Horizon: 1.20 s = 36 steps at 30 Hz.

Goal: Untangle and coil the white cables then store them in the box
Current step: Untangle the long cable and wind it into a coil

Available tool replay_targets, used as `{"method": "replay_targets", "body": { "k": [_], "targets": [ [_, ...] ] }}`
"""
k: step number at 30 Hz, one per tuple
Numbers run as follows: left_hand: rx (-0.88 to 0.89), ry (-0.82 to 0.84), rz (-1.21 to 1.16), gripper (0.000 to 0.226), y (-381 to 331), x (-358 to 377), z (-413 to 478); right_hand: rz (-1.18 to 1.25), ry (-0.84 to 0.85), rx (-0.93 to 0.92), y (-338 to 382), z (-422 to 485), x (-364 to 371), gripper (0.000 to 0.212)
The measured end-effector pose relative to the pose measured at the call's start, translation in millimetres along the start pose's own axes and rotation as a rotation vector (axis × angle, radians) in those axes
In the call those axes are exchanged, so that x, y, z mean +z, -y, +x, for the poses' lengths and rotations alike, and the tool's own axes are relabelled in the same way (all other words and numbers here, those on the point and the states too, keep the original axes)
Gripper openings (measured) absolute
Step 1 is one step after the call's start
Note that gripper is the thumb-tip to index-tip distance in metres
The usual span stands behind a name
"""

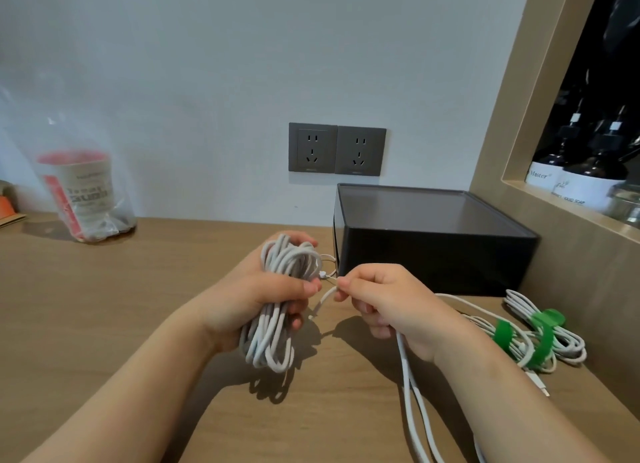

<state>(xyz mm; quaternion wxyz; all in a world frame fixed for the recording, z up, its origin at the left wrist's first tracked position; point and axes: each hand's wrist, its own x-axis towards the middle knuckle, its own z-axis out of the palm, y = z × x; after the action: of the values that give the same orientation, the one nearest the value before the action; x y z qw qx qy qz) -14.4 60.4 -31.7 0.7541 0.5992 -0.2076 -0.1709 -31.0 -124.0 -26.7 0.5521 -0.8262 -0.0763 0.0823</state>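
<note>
White cable, looped into a thick bundle (277,300), is sitting in your left hand (242,289). Your fingers and thumb are curling round its middle and gripping it, with loops sticking out above and below your fist. You are holding it just over the wooden worktop (138,306), near the middle and a little in front of the left front corner of the black box (433,251).

Your right hand (391,306) is closing as well. Its thumb and forefinger are pinching a short free end (323,300) of cable just beside the bundle, and two long white strands (412,393) are running from under its curled fingers down toward the worktop's near edge.

The black box is standing at the back right of the worktop, against the wall, showing you a flat grey top.

In front of it, near the right edge, a nearer coil (526,350) and a farther coil (568,345) of white cable are lying side by side, each wrapped with green ties (504,334).

On the wall behind, two grey sockets (336,149) are sitting just left of the box. At the back left corner a clear plastic bag (83,192) holding a paper cup is resting on the worktop. To your right, dark pump bottles (581,175) are standing in a wooden niche.
</note>
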Motion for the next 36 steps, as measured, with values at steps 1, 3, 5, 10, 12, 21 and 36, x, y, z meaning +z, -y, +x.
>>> {"method": "replay_targets", "body": {
  "k": [1, 3, 5, 10, 12, 21, 36],
  "targets": [
    [-0.002, -0.018, 0.067, 0.052, 1, 0, 0, -0.013, -0.01, -0.01, 0, 0, 0, 0.023],
    [0.002, -0.057, 0.188, 0.051, 2, 0, 0, -0.034, -0.013, -0.026, 0, 1, 1, 0.023],
    [0.007, -0.079, 0.277, 0.05, 3, 1, 0, -0.047, -0.027, -0.035, 0, 1, 2, 0.023],
    [0.004, -0.083, 0.386, 0.047, 3, 4, -2, 0.054, -0.027, 0.009, 2, -2, 0, 0.026],
    [0.012, -0.093, 0.48, 0.046, 2, 5, -2, 0.247, 0.072, 0.067, 3, -5, -5, 0.026],
    [0.17, -0.187, 0.788, 0.048, 3, 1, -1, 0.529, 0.141, 0.055, 6, -6, -16, 0.023],
    [0.103, -0.166, 0.748, 0.037, 3, 14, -1, 0.366, -0.041, 0.01, 1, -1, -5, 0.022]
  ]
}}
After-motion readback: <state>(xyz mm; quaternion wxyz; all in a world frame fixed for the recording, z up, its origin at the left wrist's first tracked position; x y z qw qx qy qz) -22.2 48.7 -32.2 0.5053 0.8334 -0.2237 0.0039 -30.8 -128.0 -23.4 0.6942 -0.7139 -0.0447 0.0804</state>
